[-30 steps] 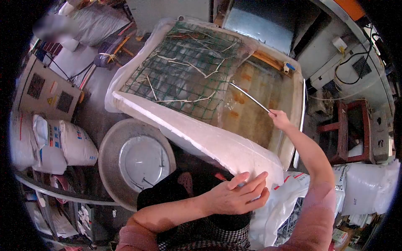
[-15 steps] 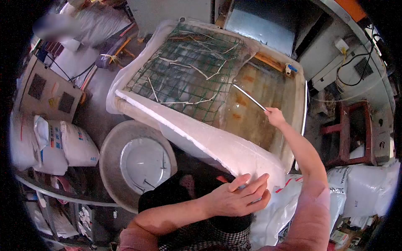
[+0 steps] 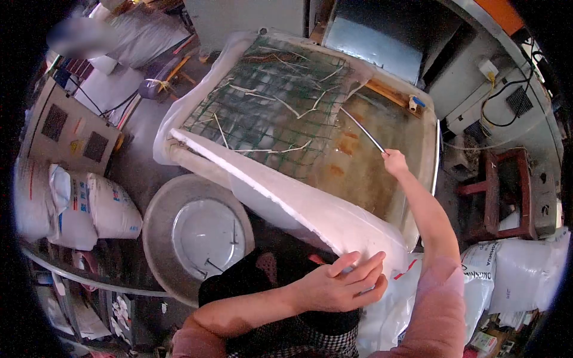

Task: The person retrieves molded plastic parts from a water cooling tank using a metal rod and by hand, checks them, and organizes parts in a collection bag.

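Observation:
My right hand [image 3: 394, 163] is closed around the near end of a thin metal rod [image 3: 365, 130]. It is over a wide tank [image 3: 412, 221] of shallow, brownish water. The rod's far tip is by the right edge of a green net [image 3: 280, 107] that covers the left part of the tank; whether it touches the net I cannot tell. Pale strips [image 3: 277, 101] lie across the net. My left hand [image 3: 346, 283] hangs over the near corner of the tank, fingers apart and holding nothing. Close to its fingertips runs a white foam edge [image 3: 274, 188].
A large round tub [image 3: 156, 230] with a white basin [image 3: 206, 230] inside stands on the floor at left. Filled white sacks [image 3: 113, 206] sit beside it, more sacks [image 3: 513, 271] at right. A valve with a blue handle [image 3: 416, 102] is at the tank's far right corner.
My right hand and the rod have shifted slightly away from me, the tip moving up and right along the net's edge. My left hand has barely moved.

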A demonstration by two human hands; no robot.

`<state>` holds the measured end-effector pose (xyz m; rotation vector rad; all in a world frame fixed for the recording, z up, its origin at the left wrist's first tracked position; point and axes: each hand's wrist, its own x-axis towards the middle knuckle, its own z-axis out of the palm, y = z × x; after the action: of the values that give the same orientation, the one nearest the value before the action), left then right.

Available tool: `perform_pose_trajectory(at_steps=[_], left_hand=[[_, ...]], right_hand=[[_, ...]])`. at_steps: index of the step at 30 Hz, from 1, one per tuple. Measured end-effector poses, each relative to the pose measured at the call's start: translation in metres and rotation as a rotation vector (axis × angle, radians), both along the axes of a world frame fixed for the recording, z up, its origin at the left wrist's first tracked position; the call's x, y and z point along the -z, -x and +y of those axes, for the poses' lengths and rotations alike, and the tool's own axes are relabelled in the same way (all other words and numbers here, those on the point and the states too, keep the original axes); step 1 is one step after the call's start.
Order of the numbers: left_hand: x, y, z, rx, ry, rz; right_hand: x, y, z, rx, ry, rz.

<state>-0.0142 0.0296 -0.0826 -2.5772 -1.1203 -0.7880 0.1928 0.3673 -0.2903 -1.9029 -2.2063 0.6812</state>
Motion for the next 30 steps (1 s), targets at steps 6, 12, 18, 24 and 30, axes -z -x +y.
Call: perform_pose_trajectory(at_steps=[6, 12, 18, 24, 30], left_hand=[[0.002, 0.001, 0.001, 0.02, 0.007, -0.027], [0.003, -0.003, 0.002, 0.015, -0.028, -0.005], [0.01, -0.002, 0.006, 0.021, -0.007, -0.059], [0.015, -0.001, 0.011, 0.012, 0.033, -0.08], [0.004, -0.004, 0.002, 0.107, -0.045, -0.118]], right_hand=[[-0.025, -0.019, -0.015, 0.011, 0.095, -0.017], [0.007, 0.007, 0.0, -0.036, -0.02, 0.061], [0.035, 0.058, 0.034, -0.14, -0.117, -0.011], [0.064, 0.077, 0.056, -0.284, 0.097, 0.055], [0.002, 0.047, 0.023, -0.207, -0.01, -0.063]])
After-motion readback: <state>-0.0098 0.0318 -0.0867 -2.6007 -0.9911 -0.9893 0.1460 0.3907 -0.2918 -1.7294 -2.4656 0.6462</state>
